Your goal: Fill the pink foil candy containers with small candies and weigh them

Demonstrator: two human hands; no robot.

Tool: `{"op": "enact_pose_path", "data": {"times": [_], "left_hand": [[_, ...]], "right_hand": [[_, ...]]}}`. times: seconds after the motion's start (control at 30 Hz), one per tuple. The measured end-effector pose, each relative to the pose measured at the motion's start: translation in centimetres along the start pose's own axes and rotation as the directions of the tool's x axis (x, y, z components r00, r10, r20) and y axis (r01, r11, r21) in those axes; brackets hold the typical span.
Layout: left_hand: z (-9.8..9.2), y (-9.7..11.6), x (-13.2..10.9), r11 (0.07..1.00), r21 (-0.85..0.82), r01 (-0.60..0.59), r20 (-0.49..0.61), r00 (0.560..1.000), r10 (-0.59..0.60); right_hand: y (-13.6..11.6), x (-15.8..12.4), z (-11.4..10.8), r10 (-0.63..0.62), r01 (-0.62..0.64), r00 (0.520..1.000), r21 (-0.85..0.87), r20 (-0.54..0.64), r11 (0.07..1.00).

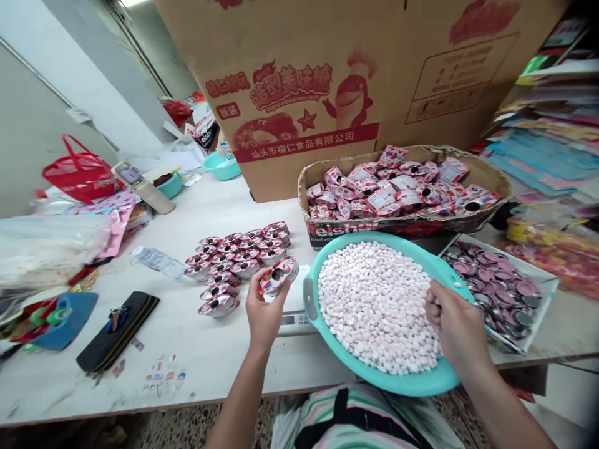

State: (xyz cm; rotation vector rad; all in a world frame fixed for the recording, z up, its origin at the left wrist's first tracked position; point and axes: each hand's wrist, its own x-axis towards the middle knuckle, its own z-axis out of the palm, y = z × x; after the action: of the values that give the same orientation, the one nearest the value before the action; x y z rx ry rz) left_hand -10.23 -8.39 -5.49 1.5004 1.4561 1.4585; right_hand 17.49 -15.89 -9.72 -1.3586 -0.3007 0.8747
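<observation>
My left hand (264, 308) has its fingers closed around a pink-and-silver candy cup (278, 276), held tilted just above a digital scale (292, 321). More candy cups (236, 254) lie in tight rows on the tabletop (187, 355), just beside that hand. My right hand (455, 325) sits at the edge of a teal plastic basin (397, 385) heaped with pink-and-white candies (374, 305); its fingers are curled, but I cannot tell whether they grasp any candies. Farther off, a cardboard tray (496, 181) holds wrapped cups, and a white tray (545, 293) holds round pink-and-silver lids (498, 287).
</observation>
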Motion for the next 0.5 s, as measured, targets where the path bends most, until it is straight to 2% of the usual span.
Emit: {"op": "enact_pose_path", "data": {"times": [0.1,0.23,0.37,0.5], "left_hand": [[-1.2,-3.2,0.8,0.997,0.055,0.048,-0.016,0.999,-0.048],[-1.1,-6.8,0.9,0.994,0.030,0.110,0.054,0.992,-0.111],[-0.1,-8.9,0.9,0.994,-0.001,0.111,0.110,0.988,-0.110],[0.2,-10.0,1.0,0.990,0.051,0.134,0.142,0.980,-0.140]], "right_hand": [[0.0,-0.3,-0.1,-0.021,0.020,1.000,-0.022,-0.020,1.000],[0.2,-0.7,-0.4,-0.021,0.020,0.999,-0.054,-0.027,0.998],[0.4,-0.7,-0.7,-0.032,0.027,0.998,-0.078,-0.062,0.997],[0.3,-0.8,-0.4,-0.026,0.019,0.996,-0.078,-0.090,0.997]]}}
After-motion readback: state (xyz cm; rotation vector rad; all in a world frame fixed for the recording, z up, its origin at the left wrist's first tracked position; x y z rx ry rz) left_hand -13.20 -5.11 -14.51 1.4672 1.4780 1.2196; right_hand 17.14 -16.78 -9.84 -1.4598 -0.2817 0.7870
